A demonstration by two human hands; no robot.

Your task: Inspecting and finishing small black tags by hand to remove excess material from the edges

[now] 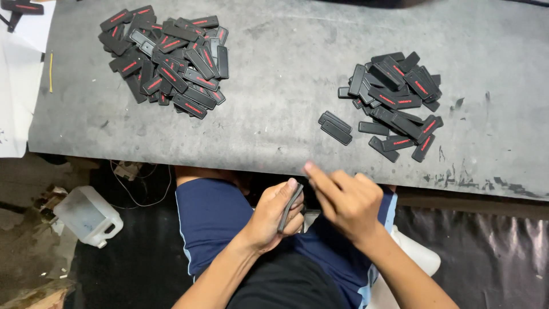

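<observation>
Below the near edge of the grey surface (274,131), over the person's lap, both hands meet. Left hand (273,216) pinches one dark rubber tag (290,207), thumb on one side, curled fingers (297,220) on the other; tag stands on edge, tilted, upper end by the thumb tip, lower end sunk into the palm. Right hand (346,200) just beside it, fingers loosely bent, index finger stretched toward the surface edge, its tip above the tag's top end. Cannot tell whether the right fingers touch the tag or hold anything; looks like nothing is between them, but the palm side is hidden.

On the surface, far left: big heap of tags (166,57), black with red marks, piled loose. Far right: smaller heap of tags (400,100), same kind, some face down showing plain dark backs. Just left of that smaller heap, a short stack of plain tags (335,127) lies flat, a few overlapped, apart from the hands. Both heaps well apart from each other and from the held tag.

White paper sheet (17,74) at the left end of the surface. Floor below left: translucent plastic jug (87,216) lying on its side amid debris. Person wears blue shorts (214,220).
</observation>
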